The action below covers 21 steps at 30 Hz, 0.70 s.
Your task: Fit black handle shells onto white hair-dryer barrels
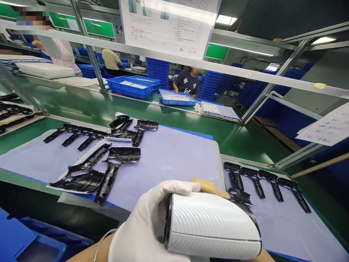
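Observation:
Close in front of me is a white ribbed hair dryer housing (212,222) with black edges and a seam along its side. My left hand (147,222), in a white glove, wraps round its left end. Behind the housing, my right hand (208,187) shows a finger in a yellow finger cot pressed against the far side; most of that hand is hidden. Black gun-shaped shell halves (124,154) lie on the sheet to the left, inner sides up. More black shell halves (269,176) lie in a row on the right.
Pale sheets (177,156) cover the green bench. Blue bins (35,240) sit low at the left. A metal frame carries an instruction sheet (169,29) overhead. Across the green surface beyond are blue trays (131,87) and a co-worker (188,82); other people stand farther left.

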### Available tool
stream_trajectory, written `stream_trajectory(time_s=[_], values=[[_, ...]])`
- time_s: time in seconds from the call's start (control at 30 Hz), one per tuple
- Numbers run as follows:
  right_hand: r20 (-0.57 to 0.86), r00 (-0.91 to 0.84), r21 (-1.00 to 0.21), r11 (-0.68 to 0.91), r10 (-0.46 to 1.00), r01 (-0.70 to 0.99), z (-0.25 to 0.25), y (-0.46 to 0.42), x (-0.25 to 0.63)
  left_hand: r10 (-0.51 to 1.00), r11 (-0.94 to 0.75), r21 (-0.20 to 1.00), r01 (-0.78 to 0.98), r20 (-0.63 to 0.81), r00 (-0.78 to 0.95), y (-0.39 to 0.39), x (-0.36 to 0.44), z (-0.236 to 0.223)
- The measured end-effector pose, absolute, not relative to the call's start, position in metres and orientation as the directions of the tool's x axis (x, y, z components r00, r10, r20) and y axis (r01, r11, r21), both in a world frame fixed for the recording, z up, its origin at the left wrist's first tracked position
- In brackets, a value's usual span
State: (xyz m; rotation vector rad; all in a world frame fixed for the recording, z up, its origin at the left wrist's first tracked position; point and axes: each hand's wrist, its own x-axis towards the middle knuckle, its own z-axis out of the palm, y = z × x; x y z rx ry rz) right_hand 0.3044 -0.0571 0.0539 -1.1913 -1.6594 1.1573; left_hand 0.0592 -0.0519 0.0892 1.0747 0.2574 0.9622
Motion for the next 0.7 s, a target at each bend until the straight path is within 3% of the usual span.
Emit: stream_trajectory(time_s=[0.07, 0.13, 0.4, 0.7], values=[[0.274, -0.3, -0.818, 0.386, 0.914, 0.427, 0.051, -0.057, 0.305, 0.788, 0.087, 0.86, -0.503, 0.249, 0.563, -0.054, 0.059, 0.09], [0.349, -0.329, -0.732, 0.474, 0.878, 0.489, 0.046, -0.054, 0.304, 0.803, 0.068, 0.872, -0.484, 0.24, 0.545, -0.056, 0.059, 0.092], [0.517, -0.328, -0.562, 0.603, 0.791, 0.567, 0.042, -0.051, 0.299, 0.812, 0.034, 0.916, -0.399, 0.208, 0.546, -0.055, 0.059, 0.095], [0.617, -0.296, -0.484, 0.648, 0.729, 0.588, 0.048, -0.052, 0.298, 0.799, 0.005, 0.917, -0.398, 0.235, 0.553, -0.06, 0.062, 0.089]])
